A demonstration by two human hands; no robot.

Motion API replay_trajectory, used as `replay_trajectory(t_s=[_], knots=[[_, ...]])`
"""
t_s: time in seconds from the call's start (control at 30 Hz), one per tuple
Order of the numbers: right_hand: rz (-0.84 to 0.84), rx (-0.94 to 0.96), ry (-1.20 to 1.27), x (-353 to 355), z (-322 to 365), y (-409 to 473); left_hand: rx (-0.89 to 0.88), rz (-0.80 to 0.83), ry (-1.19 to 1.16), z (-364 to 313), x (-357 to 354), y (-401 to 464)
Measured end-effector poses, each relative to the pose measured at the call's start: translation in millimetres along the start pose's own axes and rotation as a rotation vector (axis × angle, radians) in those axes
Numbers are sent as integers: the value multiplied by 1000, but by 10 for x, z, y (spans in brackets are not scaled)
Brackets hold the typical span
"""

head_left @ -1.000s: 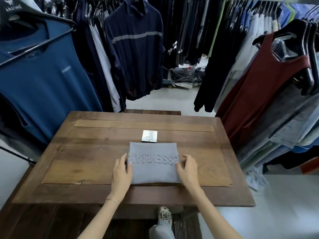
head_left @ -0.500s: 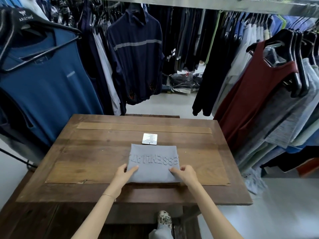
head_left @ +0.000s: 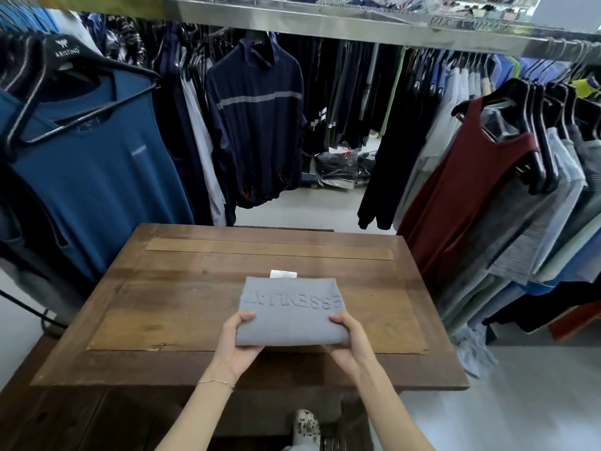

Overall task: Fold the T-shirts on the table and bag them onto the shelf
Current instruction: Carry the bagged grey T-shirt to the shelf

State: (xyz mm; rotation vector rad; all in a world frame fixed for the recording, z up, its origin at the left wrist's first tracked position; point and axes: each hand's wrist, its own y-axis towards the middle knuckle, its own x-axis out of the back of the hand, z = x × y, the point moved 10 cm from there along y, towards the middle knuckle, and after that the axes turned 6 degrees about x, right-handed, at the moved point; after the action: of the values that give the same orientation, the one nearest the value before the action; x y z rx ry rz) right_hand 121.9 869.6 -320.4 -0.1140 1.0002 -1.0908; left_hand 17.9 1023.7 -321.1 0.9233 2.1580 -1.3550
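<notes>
A folded grey T-shirt [head_left: 291, 312] with raised lettering is held just above the wooden table [head_left: 182, 288], near its front edge. My left hand [head_left: 235, 341] grips its near left corner, thumb on top and fingers underneath. My right hand [head_left: 349, 340] grips the near right corner the same way. A white tag [head_left: 283, 273] peeks out beyond the shirt's far edge.
Racks of hanging clothes crowd both sides: a blue tank top [head_left: 84, 170] on the left, a maroon one [head_left: 461, 193] on the right, a navy jacket [head_left: 260, 131] behind. A metal shelf [head_left: 325, 24] runs overhead. Bagged garments [head_left: 341, 164] lie on the floor beyond.
My hands slid from the shirt's sides to its near corners, went under it and lifted its front edge off the table. The view tilted upward.
</notes>
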Motion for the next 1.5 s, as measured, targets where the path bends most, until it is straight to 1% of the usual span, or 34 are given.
replay_trajectory(t_s=[0.13,0.23,0.37,0.5,0.67,0.83,0.93,1.0,1.17,1.23,1.4,1.47,1.5], knots=[[73,77,51,-313,242,-143,-67,76,1,-208,-225,-111],[124,113,63,-525,433,-251,-91,172,-22,-361,-476,-243],[195,148,150,-756,673,-460,-121,281,-22,-526,-814,-484],[277,205,165,-950,946,-732,-154,408,25,-696,-1169,-730],[313,260,182,-1017,1189,-1058,-133,460,54,-719,-1429,-880],[284,336,194,-831,1361,-1339,-88,507,116,-524,-1671,-1036],[320,347,233,-702,1469,-1473,-62,568,126,-376,-1851,-1100],[329,361,257,-642,1555,-1600,-39,579,123,-262,-1942,-1118],[317,409,401,-457,1830,-1924,29,616,125,49,-2258,-1158],[281,438,388,-312,1923,-1973,65,632,148,177,-2408,-1147],[228,594,359,73,2376,-2204,169,661,229,641,-2833,-1070],[223,655,338,294,2576,-2273,181,673,259,856,-3046,-1051],[198,654,316,432,2654,-2274,187,684,270,967,-3163,-1059]])
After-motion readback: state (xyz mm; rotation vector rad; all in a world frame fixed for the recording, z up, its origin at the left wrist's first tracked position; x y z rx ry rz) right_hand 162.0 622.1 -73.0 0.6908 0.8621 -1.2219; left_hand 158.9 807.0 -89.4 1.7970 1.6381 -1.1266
